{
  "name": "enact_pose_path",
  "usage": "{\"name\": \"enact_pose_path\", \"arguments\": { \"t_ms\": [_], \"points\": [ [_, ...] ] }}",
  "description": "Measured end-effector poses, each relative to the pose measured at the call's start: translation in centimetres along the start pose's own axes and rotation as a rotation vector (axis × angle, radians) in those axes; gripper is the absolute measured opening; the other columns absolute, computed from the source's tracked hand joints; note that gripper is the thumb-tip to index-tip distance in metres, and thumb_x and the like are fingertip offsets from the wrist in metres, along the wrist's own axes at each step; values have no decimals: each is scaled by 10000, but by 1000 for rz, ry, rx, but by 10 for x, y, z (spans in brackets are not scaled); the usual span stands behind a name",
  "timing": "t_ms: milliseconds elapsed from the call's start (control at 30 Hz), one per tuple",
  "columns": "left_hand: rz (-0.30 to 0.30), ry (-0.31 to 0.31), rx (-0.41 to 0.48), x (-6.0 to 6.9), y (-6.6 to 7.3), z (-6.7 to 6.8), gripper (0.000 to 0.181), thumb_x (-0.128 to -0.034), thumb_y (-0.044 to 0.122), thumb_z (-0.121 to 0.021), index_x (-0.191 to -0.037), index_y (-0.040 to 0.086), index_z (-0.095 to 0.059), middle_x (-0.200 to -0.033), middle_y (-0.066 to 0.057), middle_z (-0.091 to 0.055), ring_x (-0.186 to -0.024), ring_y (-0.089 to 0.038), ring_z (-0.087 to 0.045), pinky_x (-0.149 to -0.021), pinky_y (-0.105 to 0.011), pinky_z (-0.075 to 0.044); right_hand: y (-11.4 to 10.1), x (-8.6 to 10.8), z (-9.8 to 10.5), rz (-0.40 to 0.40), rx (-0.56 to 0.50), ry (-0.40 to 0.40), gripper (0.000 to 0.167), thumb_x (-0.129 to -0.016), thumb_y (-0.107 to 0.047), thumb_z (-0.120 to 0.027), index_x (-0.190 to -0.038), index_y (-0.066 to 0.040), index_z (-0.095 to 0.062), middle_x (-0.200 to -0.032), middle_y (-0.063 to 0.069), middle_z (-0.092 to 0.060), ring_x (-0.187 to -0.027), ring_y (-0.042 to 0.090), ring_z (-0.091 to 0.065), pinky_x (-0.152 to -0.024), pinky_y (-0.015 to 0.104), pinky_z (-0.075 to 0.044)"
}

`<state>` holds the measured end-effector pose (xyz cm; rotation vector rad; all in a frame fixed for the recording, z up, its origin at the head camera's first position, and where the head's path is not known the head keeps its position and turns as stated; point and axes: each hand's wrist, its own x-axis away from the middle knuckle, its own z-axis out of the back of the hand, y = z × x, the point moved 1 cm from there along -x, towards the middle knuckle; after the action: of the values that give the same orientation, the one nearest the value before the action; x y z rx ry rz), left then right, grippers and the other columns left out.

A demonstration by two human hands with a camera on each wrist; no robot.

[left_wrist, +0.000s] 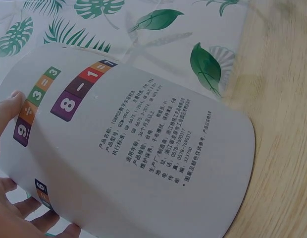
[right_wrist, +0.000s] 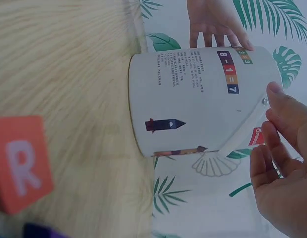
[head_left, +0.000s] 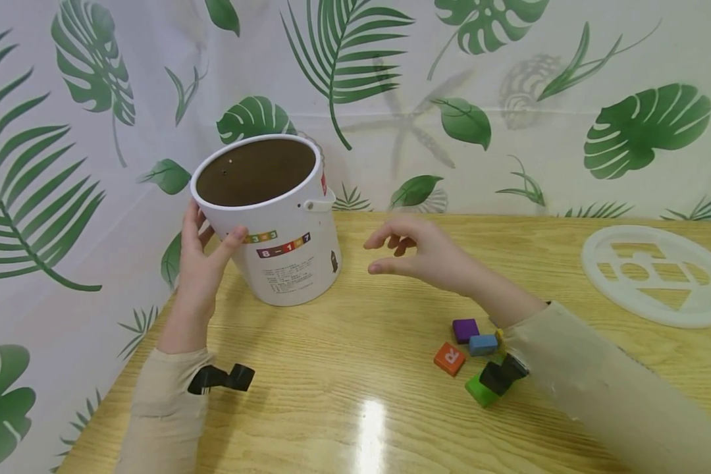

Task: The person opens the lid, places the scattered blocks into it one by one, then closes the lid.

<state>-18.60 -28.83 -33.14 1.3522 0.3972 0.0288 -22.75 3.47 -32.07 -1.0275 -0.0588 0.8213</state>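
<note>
A white bucket (head_left: 284,263) with printed sums on its side stands at the back left of the wooden table. My left hand (head_left: 204,263) holds its left side, the thumb on the front near the printed strip and the fingers farther round. The same side text fills much of the bucket (left_wrist: 143,134) in the left wrist view. To the right of the bucket, apart from it, my right hand (head_left: 423,253) hovers with loosely bent fingers and holds nothing. The right wrist view shows that hand (right_wrist: 287,153) and the bucket's white handle (right_wrist: 245,129).
Below my right forearm lie small blocks: purple (head_left: 465,330), blue (head_left: 483,345), orange-red with a letter R (head_left: 449,359), and green (head_left: 481,390). At the right is a white round plate (head_left: 604,283) with shaped cutouts. A leaf-patterned sheet (head_left: 391,164) hangs behind the table.
</note>
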Motion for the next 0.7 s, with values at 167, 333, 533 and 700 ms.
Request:
{"name": "enact_pose_path", "arguments": {
  "t_ms": [167,333,533,700],
  "points": [
    [8,3,-8,0,0,0,888,-859,355,-705,-1519,370,-111,-1558,36,-142,-1394,-258,-186,-1088,-544,-244,9,22,6,-27,8,-65,276,-804,-145,-775,-1057,-86,-682,-1048,6,-632,-919,177,-532,-808,323,-497],
    [14,7,-19,0,0,0,897,-859,364,-704,-1521,367,-99,-1562,35,-135,-1399,-258,-180,-1089,-546,-242,17,43,14,-23,45,-103,272,-816,-167,-765,-1070,-129,-675,-1056,-26,-618,-904,162,-538,-763,297,-505],
    [19,11,-13,1,-1,0,891,-858,365,-706,-1516,383,-105,-1561,42,-137,-1398,-249,-186,-1092,-532,-245,28,65,23,-33,63,-154,250,-832,-182,-752,-1067,-157,-672,-1052,-28,-624,-915,179,-562,-781,319,-518],
    [12,11,-10,0,0,0,889,-856,365,-708,-1513,391,-110,-1560,44,-138,-1396,-247,-188,-1092,-529,-247,39,80,30,-84,48,-237,244,-856,-178,-729,-1083,-118,-662,-1083,34,-625,-967,267,-585,-830,349,-522]
  ]
}}
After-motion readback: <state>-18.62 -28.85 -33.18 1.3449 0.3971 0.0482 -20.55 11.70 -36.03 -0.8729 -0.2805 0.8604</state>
